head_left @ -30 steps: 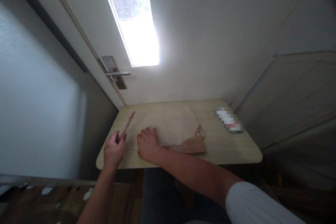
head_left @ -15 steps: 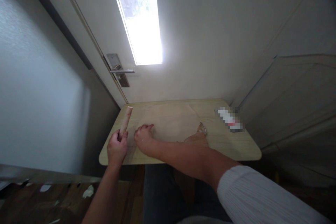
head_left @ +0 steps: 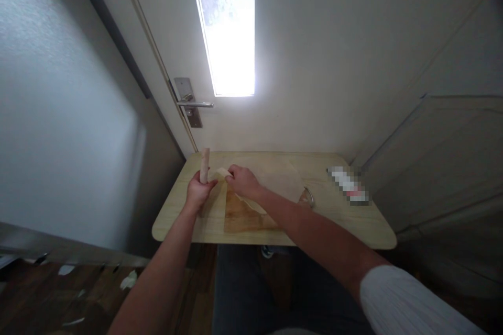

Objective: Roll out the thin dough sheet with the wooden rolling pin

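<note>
A wooden rolling pin (head_left: 205,164) is gripped upright in the closed left hand (head_left: 197,192) near the table's (head_left: 346,225) far left corner. The edge of a thin dough sheet (head_left: 275,180) is pinched by the right hand (head_left: 242,180) and lifted beside the pin, so that the wooden board (head_left: 241,215) beneath is partly bared

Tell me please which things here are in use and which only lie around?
In use: left hand gripping rolling pin; right hand lifting dough sheet; wooden board.
Lying around: blurred tube; table; door handle.
</note>
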`<state>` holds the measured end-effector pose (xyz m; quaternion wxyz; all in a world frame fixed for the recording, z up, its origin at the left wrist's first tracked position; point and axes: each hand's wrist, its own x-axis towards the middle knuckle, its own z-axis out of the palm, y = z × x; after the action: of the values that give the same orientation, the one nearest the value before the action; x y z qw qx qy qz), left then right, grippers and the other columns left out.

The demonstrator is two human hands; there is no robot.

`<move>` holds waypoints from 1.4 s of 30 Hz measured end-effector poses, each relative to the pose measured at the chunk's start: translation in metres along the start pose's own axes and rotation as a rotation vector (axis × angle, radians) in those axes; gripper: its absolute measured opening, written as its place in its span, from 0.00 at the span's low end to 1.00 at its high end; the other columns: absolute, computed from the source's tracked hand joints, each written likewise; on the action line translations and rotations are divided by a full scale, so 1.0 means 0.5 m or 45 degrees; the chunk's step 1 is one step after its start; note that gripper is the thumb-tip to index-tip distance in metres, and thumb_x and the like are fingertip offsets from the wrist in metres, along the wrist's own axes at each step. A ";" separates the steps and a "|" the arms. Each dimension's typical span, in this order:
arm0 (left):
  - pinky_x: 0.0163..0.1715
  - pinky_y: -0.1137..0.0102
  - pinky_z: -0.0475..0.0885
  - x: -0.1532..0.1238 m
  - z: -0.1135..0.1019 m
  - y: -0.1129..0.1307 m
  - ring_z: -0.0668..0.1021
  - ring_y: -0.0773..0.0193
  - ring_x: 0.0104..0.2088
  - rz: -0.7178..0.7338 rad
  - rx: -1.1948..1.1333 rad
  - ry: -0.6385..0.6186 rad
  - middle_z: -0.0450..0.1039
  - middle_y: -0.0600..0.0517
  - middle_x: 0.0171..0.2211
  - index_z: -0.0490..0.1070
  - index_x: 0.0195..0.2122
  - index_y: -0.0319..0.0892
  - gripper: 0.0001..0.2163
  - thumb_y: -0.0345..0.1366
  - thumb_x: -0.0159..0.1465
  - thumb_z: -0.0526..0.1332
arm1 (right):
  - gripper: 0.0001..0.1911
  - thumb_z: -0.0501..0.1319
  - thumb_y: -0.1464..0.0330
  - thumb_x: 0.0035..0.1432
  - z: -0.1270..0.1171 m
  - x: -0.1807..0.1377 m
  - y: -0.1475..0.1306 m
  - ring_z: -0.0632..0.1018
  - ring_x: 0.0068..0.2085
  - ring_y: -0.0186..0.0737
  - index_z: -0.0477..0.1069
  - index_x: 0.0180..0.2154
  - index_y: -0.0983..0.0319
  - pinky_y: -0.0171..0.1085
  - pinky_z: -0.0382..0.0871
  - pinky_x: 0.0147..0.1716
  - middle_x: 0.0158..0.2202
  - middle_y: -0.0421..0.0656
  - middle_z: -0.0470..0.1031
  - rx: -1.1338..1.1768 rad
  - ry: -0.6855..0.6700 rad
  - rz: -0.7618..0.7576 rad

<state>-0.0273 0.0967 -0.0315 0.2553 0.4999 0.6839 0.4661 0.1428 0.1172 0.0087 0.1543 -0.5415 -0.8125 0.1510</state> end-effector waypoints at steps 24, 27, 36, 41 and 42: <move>0.27 0.71 0.60 -0.103 0.082 0.567 0.67 0.70 0.25 0.971 0.077 -0.303 0.65 0.56 0.21 0.73 0.27 0.37 0.09 0.39 0.55 0.63 | 0.09 0.67 0.64 0.54 -0.537 -0.229 0.234 0.73 0.26 0.31 0.72 0.33 0.62 0.32 0.66 0.26 0.30 0.39 0.76 0.875 0.785 -0.018; 0.28 0.71 0.63 -0.138 0.089 0.622 0.69 0.69 0.27 0.910 -0.071 -0.306 0.66 0.55 0.24 0.73 0.31 0.36 0.09 0.38 0.54 0.63 | 0.07 0.65 0.66 0.57 -0.610 -0.230 0.229 0.71 0.25 0.27 0.72 0.33 0.64 0.30 0.64 0.27 0.29 0.37 0.74 0.723 0.807 -0.041; 0.17 0.75 0.61 -0.137 0.043 0.549 0.65 0.73 0.15 0.407 -0.431 -0.286 0.61 0.60 0.16 0.70 0.35 0.39 0.14 0.43 0.54 0.67 | 0.08 0.59 0.68 0.62 -0.610 -0.037 0.134 0.68 0.26 0.25 0.71 0.37 0.68 0.27 0.62 0.29 0.27 0.35 0.70 0.371 0.456 -0.350; 0.13 0.75 0.59 -0.154 0.010 0.313 0.62 0.73 0.13 -0.099 -0.565 -0.033 0.58 0.63 0.13 0.69 0.34 0.41 0.17 0.45 0.49 0.69 | 0.11 0.58 0.64 0.64 -0.336 0.099 0.036 0.73 0.41 0.31 0.74 0.44 0.63 0.28 0.64 0.38 0.42 0.38 0.77 0.098 -0.028 -0.462; 0.13 0.75 0.58 -0.156 0.007 0.256 0.62 0.73 0.13 -0.190 -0.582 0.022 0.58 0.64 0.13 0.68 0.33 0.41 0.17 0.44 0.48 0.69 | 0.13 0.58 0.63 0.64 -0.269 0.107 0.026 0.74 0.43 0.33 0.73 0.46 0.61 0.29 0.65 0.39 0.45 0.38 0.77 0.091 -0.099 -0.418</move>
<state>0.0613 0.0345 0.0721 0.3899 0.3732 0.5978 0.5928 0.1897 0.1820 0.1300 0.1645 -0.3893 -0.8895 0.1735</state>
